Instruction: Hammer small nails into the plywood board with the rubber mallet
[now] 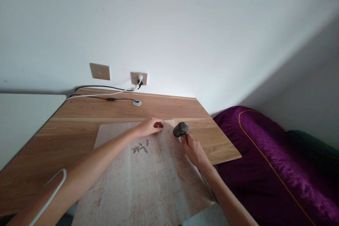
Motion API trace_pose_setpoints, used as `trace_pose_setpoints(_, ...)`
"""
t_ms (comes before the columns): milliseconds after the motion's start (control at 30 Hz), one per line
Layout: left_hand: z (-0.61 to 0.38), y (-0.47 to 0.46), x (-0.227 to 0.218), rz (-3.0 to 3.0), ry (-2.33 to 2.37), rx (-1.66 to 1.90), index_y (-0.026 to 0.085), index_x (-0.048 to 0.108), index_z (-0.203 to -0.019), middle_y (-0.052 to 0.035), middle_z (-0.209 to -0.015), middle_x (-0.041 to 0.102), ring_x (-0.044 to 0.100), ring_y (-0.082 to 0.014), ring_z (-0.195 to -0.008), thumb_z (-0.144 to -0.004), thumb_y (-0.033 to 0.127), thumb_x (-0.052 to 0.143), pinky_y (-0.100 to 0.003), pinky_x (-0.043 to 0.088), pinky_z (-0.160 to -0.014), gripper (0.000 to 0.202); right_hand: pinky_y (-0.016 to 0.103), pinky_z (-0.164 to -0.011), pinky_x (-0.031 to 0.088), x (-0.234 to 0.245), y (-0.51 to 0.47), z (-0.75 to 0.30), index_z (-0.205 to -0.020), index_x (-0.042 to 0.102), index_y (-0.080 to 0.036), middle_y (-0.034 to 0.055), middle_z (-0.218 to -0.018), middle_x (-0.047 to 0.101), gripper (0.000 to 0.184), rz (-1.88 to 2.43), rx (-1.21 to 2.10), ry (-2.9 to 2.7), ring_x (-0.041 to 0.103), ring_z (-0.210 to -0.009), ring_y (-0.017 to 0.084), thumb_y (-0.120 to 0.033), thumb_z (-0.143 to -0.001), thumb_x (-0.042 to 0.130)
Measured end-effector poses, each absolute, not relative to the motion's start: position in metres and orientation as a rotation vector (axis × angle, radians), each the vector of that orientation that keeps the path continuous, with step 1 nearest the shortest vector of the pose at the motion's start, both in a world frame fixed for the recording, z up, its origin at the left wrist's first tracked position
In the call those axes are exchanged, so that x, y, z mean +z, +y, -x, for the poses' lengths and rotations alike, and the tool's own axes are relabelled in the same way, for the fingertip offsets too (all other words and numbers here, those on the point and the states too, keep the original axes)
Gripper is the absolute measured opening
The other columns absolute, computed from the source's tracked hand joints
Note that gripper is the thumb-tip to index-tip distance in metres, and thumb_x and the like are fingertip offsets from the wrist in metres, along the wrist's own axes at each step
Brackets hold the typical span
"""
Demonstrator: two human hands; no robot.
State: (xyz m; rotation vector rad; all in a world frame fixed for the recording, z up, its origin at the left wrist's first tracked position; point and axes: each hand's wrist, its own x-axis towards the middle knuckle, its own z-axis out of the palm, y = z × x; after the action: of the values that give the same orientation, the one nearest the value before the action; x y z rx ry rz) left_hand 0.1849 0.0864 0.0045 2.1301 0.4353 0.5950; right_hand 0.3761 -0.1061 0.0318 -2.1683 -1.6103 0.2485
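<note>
A thin, pale wooden board [127, 183] lies on the desk before me. Close to its far edge, my left hand [151, 126] rests with fingers curled into a pinch; whatever is between the fingertips is too small to make out. My right hand [194, 151] grips a dark-headed mallet [180, 129] by its handle, holding the head just above the board's far right part. Between the two hands a tiny shiny nail [168, 130] shows at the board. Several loose silver nails [141, 148] lie in a small heap nearer to me, below my left wrist.
The wooden desk [227, 150] reaches back to a white wall. Cables [106, 95] run along its rear to a wall socket [138, 78], near a round grommet [137, 103]. A white panel [29, 123] stands at left; purple fabric [254, 169] covers something at right.
</note>
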Motion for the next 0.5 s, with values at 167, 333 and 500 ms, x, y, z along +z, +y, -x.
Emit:
trace_pose_setpoints(167, -0.1844, 0.0849, 0.0048, -2.168, 0.441, 0.602, 0.016, 0.072, -0.089, -0.0010, -0.077, 0.072, 0.063, -0.0157, -0.071, -0.085, 0.025, 0.069, -0.023, 0.044, -0.068, 0.010, 0.030, -0.073, 0.047, 0.0318, -0.1059, -0.3762, -0.102, 0.063, -0.021, 0.0151, -0.099, 0.078, 0.023, 2.184, 0.255, -1.603, 0.076, -0.098, 0.029, -0.025, -0.105, 0.040)
trace_pose_setpoints(333, -0.1827, 0.0830, 0.0088, -2.222, 0.430, 0.621, 0.017, 0.073, -0.087, 0.0003, -0.075, 0.071, 0.063, -0.0150, -0.070, -0.083, 0.019, 0.068, -0.023, 0.043, -0.068, 0.007, 0.030, -0.073, 0.046, 0.0308, -0.1065, -0.3768, -0.101, 0.062, -0.021, 0.0146, -0.098, 0.078, 0.025, 2.169, 0.252, -1.616, 0.076, -0.098, 0.029, -0.027, -0.106, 0.038)
trace_pose_setpoints(500, -0.1818, 0.0820, 0.0106, -2.267, 0.371, 0.616, 0.018, 0.072, -0.085, 0.0014, -0.075, 0.070, 0.062, -0.0139, -0.068, -0.080, 0.012, 0.065, -0.022, 0.042, -0.068, 0.010, 0.031, -0.072, 0.045, 0.0302, -0.1068, -0.3775, -0.101, 0.062, -0.021, 0.0145, -0.098, 0.078, 0.025, 2.180, 0.246, -1.619, 0.075, -0.097, 0.030, -0.028, -0.105, 0.038)
